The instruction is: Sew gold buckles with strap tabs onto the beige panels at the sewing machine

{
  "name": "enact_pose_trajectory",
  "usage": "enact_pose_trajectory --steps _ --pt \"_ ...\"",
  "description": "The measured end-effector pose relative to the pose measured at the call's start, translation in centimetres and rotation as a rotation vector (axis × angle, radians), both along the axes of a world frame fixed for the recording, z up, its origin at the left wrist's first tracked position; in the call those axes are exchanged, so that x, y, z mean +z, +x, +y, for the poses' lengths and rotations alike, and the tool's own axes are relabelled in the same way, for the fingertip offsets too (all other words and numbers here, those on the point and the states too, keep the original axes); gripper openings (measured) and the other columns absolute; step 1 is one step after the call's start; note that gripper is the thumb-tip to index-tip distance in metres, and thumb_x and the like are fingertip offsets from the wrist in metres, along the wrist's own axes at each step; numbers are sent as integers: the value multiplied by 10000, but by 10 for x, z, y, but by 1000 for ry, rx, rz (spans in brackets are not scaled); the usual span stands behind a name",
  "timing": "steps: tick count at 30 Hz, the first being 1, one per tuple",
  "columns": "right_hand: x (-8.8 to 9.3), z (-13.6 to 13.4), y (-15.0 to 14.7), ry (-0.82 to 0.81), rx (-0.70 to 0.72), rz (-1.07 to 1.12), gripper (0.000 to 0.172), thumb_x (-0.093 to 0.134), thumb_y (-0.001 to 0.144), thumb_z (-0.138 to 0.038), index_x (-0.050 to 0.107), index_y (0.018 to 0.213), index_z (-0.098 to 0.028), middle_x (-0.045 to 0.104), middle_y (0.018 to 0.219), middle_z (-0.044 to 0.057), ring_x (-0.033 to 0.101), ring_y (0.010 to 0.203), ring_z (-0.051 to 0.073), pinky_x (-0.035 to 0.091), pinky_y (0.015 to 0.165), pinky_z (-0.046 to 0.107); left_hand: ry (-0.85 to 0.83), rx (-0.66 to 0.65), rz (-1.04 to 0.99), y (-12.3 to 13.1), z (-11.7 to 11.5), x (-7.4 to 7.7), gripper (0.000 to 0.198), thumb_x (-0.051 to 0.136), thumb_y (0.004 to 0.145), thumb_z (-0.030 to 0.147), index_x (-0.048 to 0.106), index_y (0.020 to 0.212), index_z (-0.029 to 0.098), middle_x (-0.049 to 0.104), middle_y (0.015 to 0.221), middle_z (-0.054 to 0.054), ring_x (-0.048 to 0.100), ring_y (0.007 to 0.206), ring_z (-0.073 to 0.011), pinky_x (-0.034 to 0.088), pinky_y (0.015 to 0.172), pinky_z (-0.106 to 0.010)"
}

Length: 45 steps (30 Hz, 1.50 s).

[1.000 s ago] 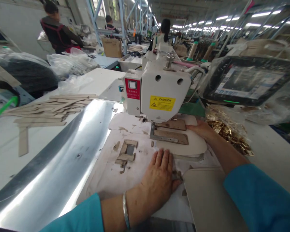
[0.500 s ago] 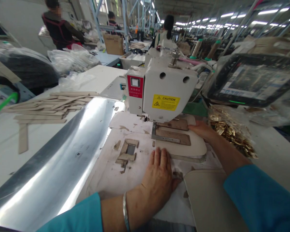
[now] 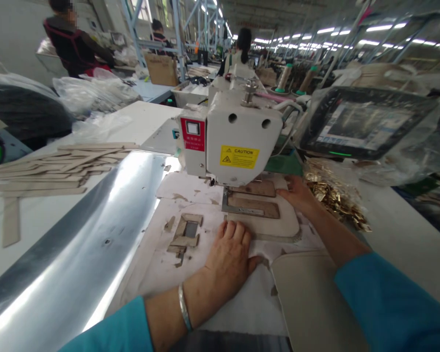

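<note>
Head: beige panel lies just beyond left fingertips.

A panel is laid under the clamp. Around it, the machine is set just before twelve o'clock, the screen between one and two, metal bits at three, another panel at five, strips at nine.

Behind the left hand, I observed a teal-blue left sleeve that ended on the forearm; between cuff and hand, a slim silver bangle, smooth and bright along its curve, ringed the wrist. Behind the right hand, I noted a matching teal-blue right sleeve, likewise ending on the forearm.
</note>
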State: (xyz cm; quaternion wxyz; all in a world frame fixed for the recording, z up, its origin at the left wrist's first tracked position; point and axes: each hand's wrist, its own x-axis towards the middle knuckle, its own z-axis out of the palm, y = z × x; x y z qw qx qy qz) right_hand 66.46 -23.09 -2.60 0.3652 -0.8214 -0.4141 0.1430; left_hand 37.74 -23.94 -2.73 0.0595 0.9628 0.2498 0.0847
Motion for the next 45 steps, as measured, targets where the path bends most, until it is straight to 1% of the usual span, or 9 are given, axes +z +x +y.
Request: enact_pose_trajectory --steps 2,6,12,18,23,27,32,38,45 --pt "4 -24 -2 77 69 -203 583 640 773 -291 509 1309 -102 660 1157 175 672 932 264 564 802 402 -15 -11 -2 0 3 1 558 589 873 518 550 1231 91 549 1220 -145 469 1156 -320 352 1067 -484" --pt "5 -91 -20 73 404 -407 328 526 913 -315 624 1202 -196 650 1241 124 614 1153 258 482 1016 440 -33 -27 -30 0 4 3 514 616 863 492 547 1224 133 554 1176 -113 468 1128 -311 356 1059 -490" --pt "-25 -149 -46 -52 521 -578 500 498 945 -280 462 1439 -209 440 1494 102 365 1404 274 364 1138 501 -9 -16 -39 1 4 4 478 626 854 502 557 1200 178 559 1128 -91 483 1090 -300 377 1033 -494" --pt "-30 -151 -45 -104 563 -723 561 483 957 -280 374 1501 -195 395 1519 110 326 1421 284 340 1147 528 9 -10 -6 1 2 6 494 621 860 489 557 1225 163 570 1142 -102 492 1085 -306 378 1038 -499" --pt "-28 -152 -46 -94 534 -747 509 487 957 -310 453 1450 -185 382 1523 131 310 1427 300 349 1131 546 8 -1 10 2 1 7 477 626 862 467 564 1228 167 573 1147 -108 490 1106 -312 376 1045 -508" --pt "-20 -142 -41 -41 530 -694 339 470 963 -287 600 1260 -189 523 1419 135 463 1329 289 408 1082 524 8 2 22 3 1 7 466 633 859 451 573 1222 165 576 1130 -109 497 1092 -313 386 1035 -507" --pt "-10 -115 -27 12 514 -610 252 421 932 -164 635 1059 -202 672 1066 122 623 1027 255 517 918 453 23 -6 19 3 2 8 454 639 855 443 584 1210 164 580 1112 -104 503 1074 -308 394 1026 -505" --pt "-14 -93 -18 -17 507 -686 170 515 778 -129 566 929 -186 491 1410 179 426 1334 307 388 1075 508 42 -7 7 3 2 4 464 639 851 463 579 1218 186 581 1111 -97 508 1081 -304 392 1024 -507" --pt "-18 -86 -17 -83 488 -768 199 532 722 -133 557 914 -178 496 1420 190 454 1304 318 367 1093 514 17 -7 34 4 2 5 487 629 861 454 578 1242 155 583 1138 -127 500 1103 -321 389 1029 -518"
